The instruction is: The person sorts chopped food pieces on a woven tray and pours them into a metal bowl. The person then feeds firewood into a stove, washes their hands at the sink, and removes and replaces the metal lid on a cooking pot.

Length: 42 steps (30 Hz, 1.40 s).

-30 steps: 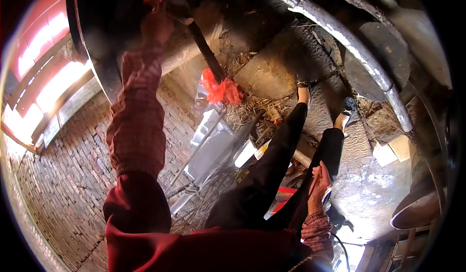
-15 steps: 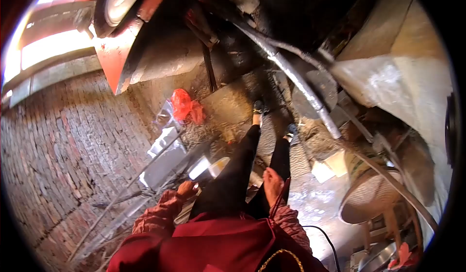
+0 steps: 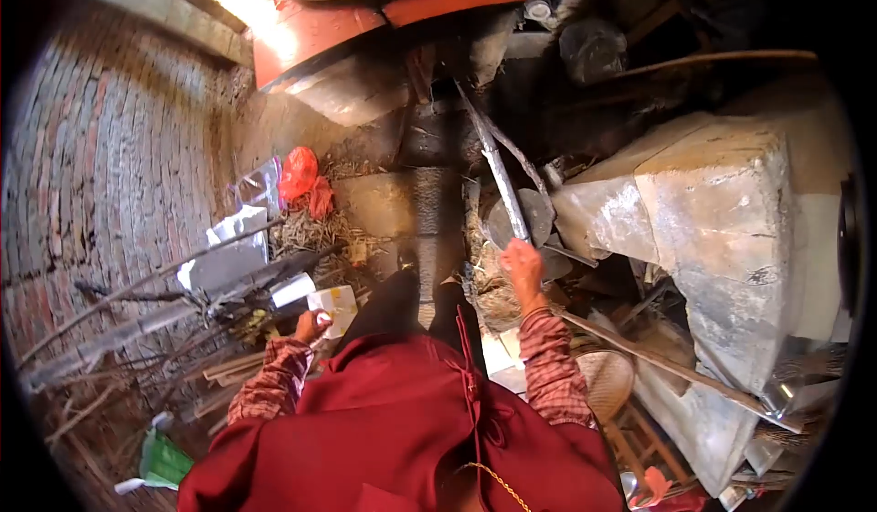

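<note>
My right hand is closed at the lower end of a long pale stick, its fingers curled at the tip. The stick slants up to the dark opening under the red stove top. My left hand is low at my left side, fingers curled round something small and whitish that I cannot make out. Beside it lies a white and yellow box. A thinner branch runs next to the pale stick.
A red plastic bag lies by the brick wall on the left. Sticks and firewood lie at lower left. A concrete block juts in at right, with a woven basket below it.
The view has swung round, with the stove top now at the top. My left hand has come down from the fire to my side. My right hand has moved forward to the pale stick.
</note>
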Each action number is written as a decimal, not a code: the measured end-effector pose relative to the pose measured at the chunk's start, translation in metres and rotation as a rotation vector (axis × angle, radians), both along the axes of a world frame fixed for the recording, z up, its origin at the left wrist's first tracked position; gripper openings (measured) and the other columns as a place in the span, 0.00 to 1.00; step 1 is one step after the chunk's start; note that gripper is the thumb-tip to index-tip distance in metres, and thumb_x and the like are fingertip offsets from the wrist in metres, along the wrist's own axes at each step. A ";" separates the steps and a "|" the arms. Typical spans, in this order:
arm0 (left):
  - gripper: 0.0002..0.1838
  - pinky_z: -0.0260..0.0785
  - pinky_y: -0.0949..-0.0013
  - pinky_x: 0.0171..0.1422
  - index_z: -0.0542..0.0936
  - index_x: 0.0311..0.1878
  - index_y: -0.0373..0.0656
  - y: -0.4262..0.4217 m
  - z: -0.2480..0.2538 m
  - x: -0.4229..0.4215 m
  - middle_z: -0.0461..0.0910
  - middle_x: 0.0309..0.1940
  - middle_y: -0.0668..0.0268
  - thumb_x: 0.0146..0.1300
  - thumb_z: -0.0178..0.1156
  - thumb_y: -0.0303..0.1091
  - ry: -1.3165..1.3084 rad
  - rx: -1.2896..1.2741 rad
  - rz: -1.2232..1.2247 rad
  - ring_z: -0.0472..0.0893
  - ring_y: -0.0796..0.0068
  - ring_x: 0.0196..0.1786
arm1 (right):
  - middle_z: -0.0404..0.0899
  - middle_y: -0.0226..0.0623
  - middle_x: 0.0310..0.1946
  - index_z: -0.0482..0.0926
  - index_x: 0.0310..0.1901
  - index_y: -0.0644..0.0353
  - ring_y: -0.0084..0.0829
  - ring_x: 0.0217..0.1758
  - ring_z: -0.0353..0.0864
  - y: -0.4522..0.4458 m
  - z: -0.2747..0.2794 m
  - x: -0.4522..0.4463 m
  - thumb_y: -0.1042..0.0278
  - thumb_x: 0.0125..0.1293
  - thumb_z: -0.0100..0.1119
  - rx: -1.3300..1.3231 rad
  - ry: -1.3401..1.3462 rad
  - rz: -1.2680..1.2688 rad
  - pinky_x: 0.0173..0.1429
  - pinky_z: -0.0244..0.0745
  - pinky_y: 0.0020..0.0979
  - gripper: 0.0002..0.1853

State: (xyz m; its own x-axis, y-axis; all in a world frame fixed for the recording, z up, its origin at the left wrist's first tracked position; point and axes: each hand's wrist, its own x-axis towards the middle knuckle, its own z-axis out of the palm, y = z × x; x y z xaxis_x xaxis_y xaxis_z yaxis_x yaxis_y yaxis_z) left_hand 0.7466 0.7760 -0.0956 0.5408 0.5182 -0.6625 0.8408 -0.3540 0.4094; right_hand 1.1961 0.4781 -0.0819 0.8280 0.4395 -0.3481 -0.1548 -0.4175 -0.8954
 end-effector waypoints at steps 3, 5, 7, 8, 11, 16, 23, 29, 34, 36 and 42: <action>0.16 0.72 0.65 0.33 0.82 0.36 0.42 0.004 -0.027 -0.045 0.80 0.22 0.58 0.49 0.66 0.43 -0.089 -0.105 0.254 0.82 0.68 0.27 | 0.77 0.33 0.21 0.76 0.27 0.61 0.21 0.24 0.77 -0.034 -0.003 0.018 0.61 0.63 0.49 -0.016 0.055 -0.203 0.28 0.70 0.30 0.13; 0.14 0.72 0.68 0.31 0.82 0.33 0.39 0.002 -0.023 -0.066 0.80 0.21 0.59 0.49 0.66 0.41 -0.173 -0.130 0.425 0.81 0.71 0.25 | 0.77 0.35 0.19 0.77 0.25 0.61 0.25 0.24 0.78 -0.068 -0.020 0.023 0.59 0.61 0.50 -0.233 0.033 -0.120 0.28 0.70 0.33 0.14; 0.12 0.72 0.70 0.28 0.82 0.32 0.38 -0.005 -0.005 -0.092 0.80 0.20 0.60 0.50 0.65 0.37 -0.217 -0.108 0.510 0.80 0.74 0.23 | 0.78 0.39 0.20 0.78 0.24 0.60 0.31 0.23 0.79 -0.113 -0.030 0.002 0.59 0.60 0.50 -0.594 -0.079 0.188 0.28 0.71 0.36 0.15; 0.11 0.72 0.70 0.28 0.82 0.32 0.38 -0.011 -0.016 -0.119 0.81 0.21 0.61 0.50 0.64 0.36 -0.183 -0.148 0.658 0.80 0.74 0.23 | 0.79 0.41 0.21 0.79 0.24 0.59 0.34 0.23 0.79 -0.134 -0.040 -0.011 0.59 0.59 0.50 -0.825 -0.241 0.464 0.29 0.72 0.37 0.15; 0.12 0.72 0.69 0.28 0.82 0.32 0.37 -0.044 -0.003 -0.170 0.81 0.21 0.61 0.50 0.63 0.37 -0.071 -0.098 0.842 0.80 0.73 0.24 | 0.80 0.41 0.22 0.79 0.24 0.60 0.34 0.24 0.79 -0.189 -0.038 -0.063 0.60 0.59 0.51 -0.966 -0.033 0.665 0.29 0.72 0.37 0.14; 0.12 0.72 0.66 0.27 0.82 0.26 0.38 -0.121 -0.026 -0.229 0.79 0.18 0.61 0.52 0.60 0.39 0.059 -0.036 1.039 0.80 0.73 0.22 | 0.80 0.42 0.23 0.78 0.24 0.62 0.35 0.25 0.79 -0.213 -0.016 -0.092 0.61 0.59 0.52 -0.867 0.362 0.405 0.29 0.73 0.36 0.13; 0.10 0.71 0.72 0.25 0.80 0.31 0.35 -0.190 -0.009 -0.137 0.79 0.21 0.64 0.56 0.59 0.34 -0.254 -0.175 1.213 0.79 0.75 0.22 | 0.80 0.43 0.25 0.77 0.25 0.64 0.35 0.26 0.80 -0.164 -0.037 -0.032 0.63 0.59 0.53 -0.528 0.457 0.304 0.29 0.74 0.35 0.12; 0.11 0.74 0.71 0.23 0.78 0.33 0.34 -0.292 0.022 -0.080 0.77 0.22 0.62 0.54 0.60 0.34 -0.359 -0.248 1.599 0.78 0.75 0.23 | 0.78 0.44 0.25 0.75 0.27 0.69 0.36 0.27 0.80 -0.042 0.015 0.028 0.66 0.61 0.53 -0.401 0.412 0.529 0.31 0.77 0.34 0.12; 0.10 0.64 0.71 0.16 0.78 0.32 0.38 -0.430 0.014 -0.065 0.76 0.19 0.65 0.55 0.59 0.36 -0.247 -0.265 1.935 0.77 0.74 0.17 | 0.77 0.45 0.30 0.72 0.34 0.72 0.39 0.33 0.81 0.004 -0.025 0.035 0.67 0.63 0.52 -0.315 0.428 0.632 0.38 0.80 0.35 0.13; 0.09 0.61 0.71 0.14 0.78 0.32 0.40 -0.485 -0.002 -0.057 0.76 0.18 0.65 0.55 0.58 0.36 -0.209 -0.294 2.048 0.77 0.74 0.15 | 0.78 0.45 0.35 0.72 0.39 0.71 0.38 0.36 0.81 0.026 -0.040 0.019 0.64 0.65 0.53 -0.137 0.282 0.923 0.42 0.80 0.35 0.15; 0.12 0.69 0.68 0.18 0.78 0.28 0.39 -0.519 0.001 -0.029 0.79 0.19 0.62 0.53 0.56 0.40 -0.089 -0.448 1.958 0.81 0.70 0.20 | 0.77 0.45 0.44 0.73 0.43 0.68 0.38 0.48 0.78 0.153 0.060 -0.159 0.62 0.68 0.51 -0.061 0.898 1.032 0.54 0.76 0.32 0.15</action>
State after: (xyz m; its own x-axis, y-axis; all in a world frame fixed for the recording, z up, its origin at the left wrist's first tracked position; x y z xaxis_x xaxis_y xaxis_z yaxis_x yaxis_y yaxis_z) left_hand 0.7171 0.2571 -0.0949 -0.4097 0.1722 -0.8958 -0.1349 0.9598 0.2462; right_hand 1.0371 0.6316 -0.0217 -0.3823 0.6786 -0.6272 -0.2647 -0.7307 -0.6293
